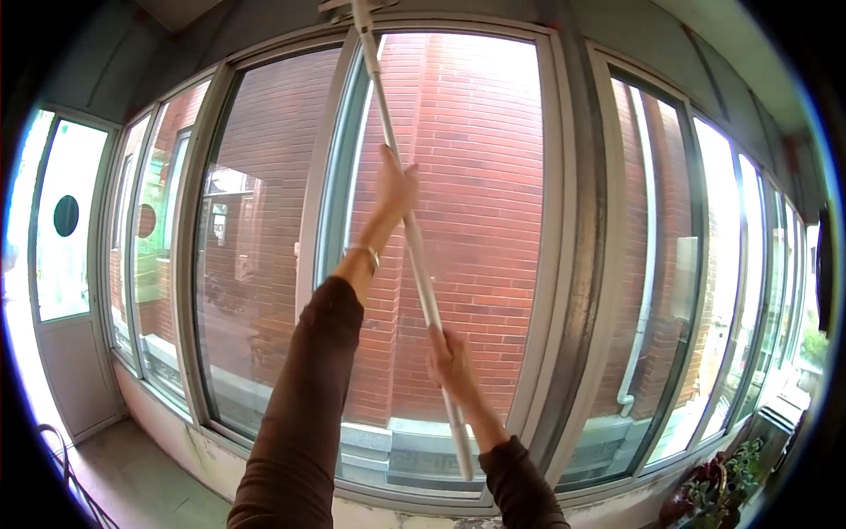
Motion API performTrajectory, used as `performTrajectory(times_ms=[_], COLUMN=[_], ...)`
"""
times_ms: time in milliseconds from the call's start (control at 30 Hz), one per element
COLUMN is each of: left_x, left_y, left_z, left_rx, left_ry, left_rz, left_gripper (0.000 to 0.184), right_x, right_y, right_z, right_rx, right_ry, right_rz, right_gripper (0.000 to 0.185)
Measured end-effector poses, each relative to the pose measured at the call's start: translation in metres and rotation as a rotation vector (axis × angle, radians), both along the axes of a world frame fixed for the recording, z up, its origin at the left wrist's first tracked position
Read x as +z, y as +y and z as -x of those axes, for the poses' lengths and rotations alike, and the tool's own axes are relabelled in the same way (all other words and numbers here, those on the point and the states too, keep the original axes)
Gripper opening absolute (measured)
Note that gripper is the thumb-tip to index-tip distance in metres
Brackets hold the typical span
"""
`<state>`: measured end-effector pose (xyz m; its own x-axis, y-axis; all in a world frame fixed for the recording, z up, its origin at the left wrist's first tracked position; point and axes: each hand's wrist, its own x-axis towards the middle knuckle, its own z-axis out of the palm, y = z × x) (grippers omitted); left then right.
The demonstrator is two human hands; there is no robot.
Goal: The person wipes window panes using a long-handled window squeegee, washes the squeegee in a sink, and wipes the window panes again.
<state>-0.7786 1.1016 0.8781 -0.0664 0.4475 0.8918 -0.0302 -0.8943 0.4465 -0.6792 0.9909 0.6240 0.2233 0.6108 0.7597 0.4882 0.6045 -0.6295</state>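
A long white pole (pixel 421 264) slants across the middle of the view, leaning up and to the left. Its wide head (pixel 352 11) is at the top of the window frame, partly cut off by the picture's upper edge, so its exact kind is unclear. My left hand (pixel 397 187), raised high with a band at the wrist, is closed around the upper part of the pole. Lower down, my right hand (pixel 450 360) wraps round the pole near its bottom end, which sticks out below the hand. Behind both hands is a window pane (pixel 480 220).
Light metal frames (pixel 551 220) divide a row of windows, with a red brick wall (pixel 476 132) outside. On the left is a white door (pixel 79 370) with a dark oval. Potted plants (pixel 731 476) stand low at the right. Dark curved rods (pixel 66 467) rise at lower left.
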Motion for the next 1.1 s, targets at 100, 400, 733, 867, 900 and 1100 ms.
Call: performTrajectory(times_ms=[100, 400, 733, 867, 900, 1100], left_x=[0.024, 0.007, -0.021, -0.052, -0.074, -0.259], left_y=[0.022, -0.036, -0.106, -0.110, -0.113, -0.083], left_z=[-0.026, -0.127, -0.245, -0.273, -0.268, -0.256], left_rx=[0.029, 0.026, -0.030, -0.110, -0.156, -0.014], left_ry=[0.000, 0.066, 0.357, 0.270, 0.276, 0.095], left_rz=[0.048, -0.099, -0.267, -0.245, -0.220, -0.454], left_gripper=[0.071, 0.083, 0.079, 0.075, 0.074, 0.071], right_x=[0.033, 0.017, -0.035, -0.065, -0.084, -0.227], right_y=[-0.023, -0.067, -0.105, -0.124, -0.125, -0.122], right_z=[-0.020, -0.100, -0.121, -0.141, -0.141, -0.115], right_rx=[0.064, -0.118, -0.004, -0.081, -0.085, -0.025], right_ry=[0.062, 0.150, 0.500, 0.502, 0.502, 0.540], right_rz=[0.078, 0.102, 0.016, 0.049, 0.069, 0.269], right_gripper=[0.036, 0.037, 0.038, 0.037, 0.037, 0.036])
